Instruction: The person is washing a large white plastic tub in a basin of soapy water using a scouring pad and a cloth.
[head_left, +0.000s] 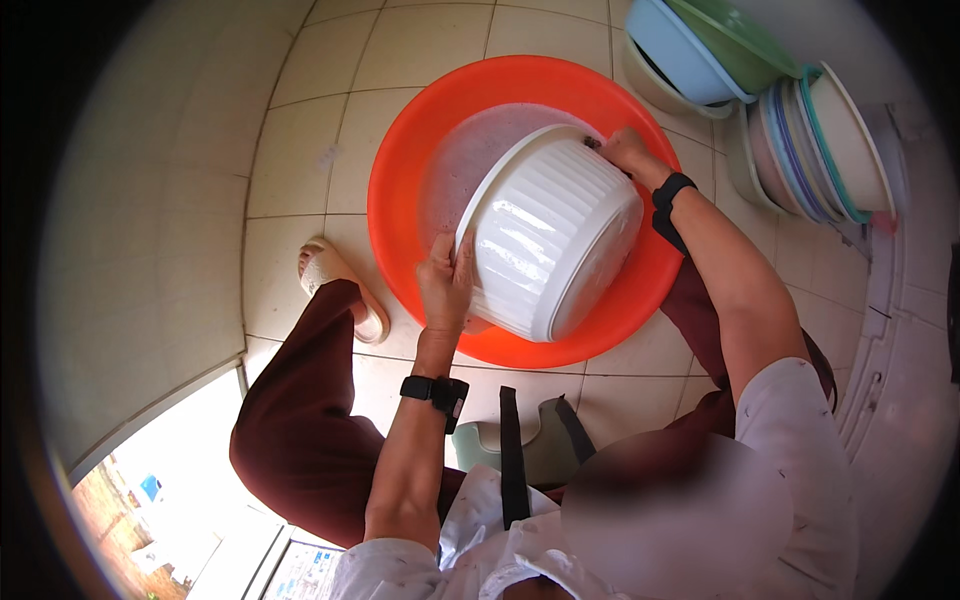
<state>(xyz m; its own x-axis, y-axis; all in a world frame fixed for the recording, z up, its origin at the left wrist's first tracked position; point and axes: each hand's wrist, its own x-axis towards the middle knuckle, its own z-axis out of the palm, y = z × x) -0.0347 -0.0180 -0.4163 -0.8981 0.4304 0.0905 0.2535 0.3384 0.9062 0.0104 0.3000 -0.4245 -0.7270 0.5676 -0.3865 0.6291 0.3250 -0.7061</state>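
A white ribbed plastic basin (536, 232) is tilted on its side over a large orange tub (405, 187), its wet outer wall and base facing up and to the right. Soapy water (465, 157) lies in the tub. My left hand (446, 285) grips the basin's rim at the lower left, thumb on the outer wall. At the upper right, my right hand (630, 154) is closed at the basin's far side, beside a small dark scrubber-like thing (592, 142); its fingertips are partly hidden. Black bands circle both wrists.
Nested plastic basins in several colours (817, 150) lie on their sides at the right. Blue (682, 49) and green (739, 37) basins lean at the upper right. A greenish stool (536, 442) is beneath me. A wall (150, 187) rises at the left, above the tiled floor (292, 172).
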